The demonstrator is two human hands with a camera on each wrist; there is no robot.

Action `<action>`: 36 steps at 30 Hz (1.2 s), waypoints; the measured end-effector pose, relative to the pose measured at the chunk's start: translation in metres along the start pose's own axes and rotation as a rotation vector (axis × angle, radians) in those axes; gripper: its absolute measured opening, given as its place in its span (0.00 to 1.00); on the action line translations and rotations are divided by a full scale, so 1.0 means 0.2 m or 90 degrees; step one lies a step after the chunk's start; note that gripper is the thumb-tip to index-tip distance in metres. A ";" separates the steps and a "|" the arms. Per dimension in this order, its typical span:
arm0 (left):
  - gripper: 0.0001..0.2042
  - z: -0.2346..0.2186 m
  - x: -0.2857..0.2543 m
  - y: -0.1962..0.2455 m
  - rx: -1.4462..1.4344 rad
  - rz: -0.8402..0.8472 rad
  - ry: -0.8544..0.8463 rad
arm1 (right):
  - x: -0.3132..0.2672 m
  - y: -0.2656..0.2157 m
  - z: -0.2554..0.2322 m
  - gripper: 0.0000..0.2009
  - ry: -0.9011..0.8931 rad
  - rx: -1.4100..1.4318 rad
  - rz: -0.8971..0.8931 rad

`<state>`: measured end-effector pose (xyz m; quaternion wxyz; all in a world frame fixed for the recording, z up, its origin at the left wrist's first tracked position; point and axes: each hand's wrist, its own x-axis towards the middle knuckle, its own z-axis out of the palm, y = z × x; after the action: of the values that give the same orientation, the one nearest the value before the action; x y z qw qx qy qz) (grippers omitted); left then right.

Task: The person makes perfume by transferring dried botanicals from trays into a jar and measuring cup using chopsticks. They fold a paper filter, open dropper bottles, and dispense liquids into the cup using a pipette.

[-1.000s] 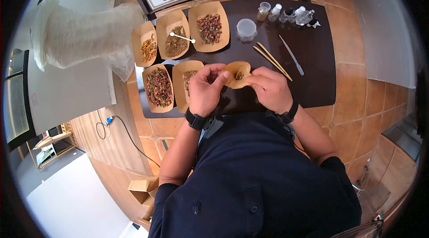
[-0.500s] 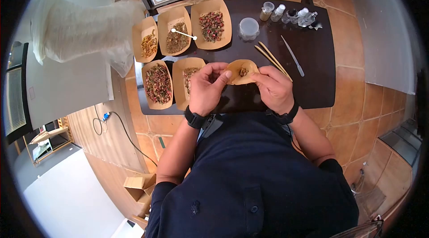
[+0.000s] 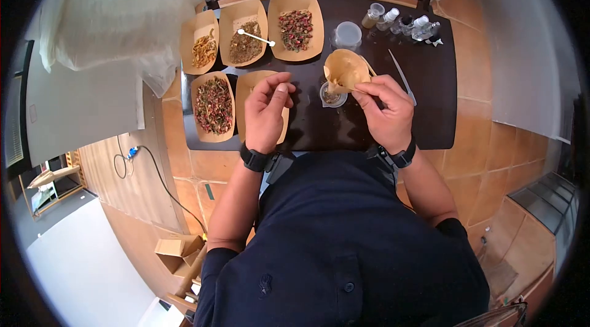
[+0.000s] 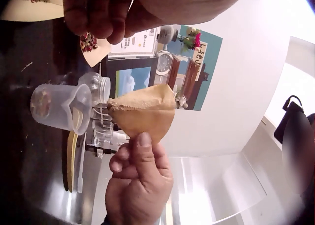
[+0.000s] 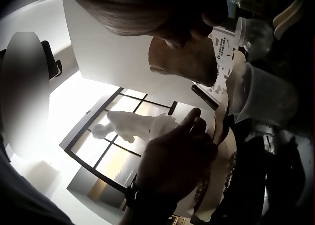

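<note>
The right hand (image 3: 389, 112) pinches the edge of a brown paper cone (image 3: 345, 70) between thumb and fingers. In the left wrist view the cone (image 4: 145, 112) is tilted, its narrow end toward a clear plastic cup (image 4: 61, 107). Bits of dried material lie in the bottom of that cup (image 3: 334, 94), which stands on the dark table just below the cone. My left hand (image 3: 267, 112) holds nothing, its fingers loosely bent, above the edge of a paper tray (image 3: 279, 123) and apart from the cone.
Several paper trays with dried petals and herbs (image 3: 214, 106) stand at the left; a white double-ended spoon (image 3: 255, 38) lies across one. A lidded round jar (image 3: 348, 35), small bottles (image 3: 391, 16), wooden tweezers partly hidden by the cone, and a clear dropper (image 3: 402, 76) are at the right.
The left hand has let go of the cone and moved left. Held by the right hand alone, the cone is now tilted, and the cup beneath it has come into view.
</note>
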<state>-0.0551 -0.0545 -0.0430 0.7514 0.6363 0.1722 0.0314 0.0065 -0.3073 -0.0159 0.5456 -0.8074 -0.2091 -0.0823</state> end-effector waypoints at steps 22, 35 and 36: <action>0.10 -0.56 -0.23 0.02 -0.054 0.034 0.198 | 0.03 -0.33 0.62 0.10 -0.436 0.251 0.451; 0.11 -0.56 -0.16 0.05 0.066 0.038 0.157 | 0.03 -0.16 0.69 0.08 -0.403 0.532 0.697; 0.11 -0.56 -0.16 0.04 0.062 0.036 0.162 | 0.02 -0.15 0.69 0.08 -0.408 0.527 0.700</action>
<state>-0.1168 0.0453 -0.0437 0.6902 0.6678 0.2491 0.1248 -0.0149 -0.1698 -0.0439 0.6792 -0.5090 0.0610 0.5252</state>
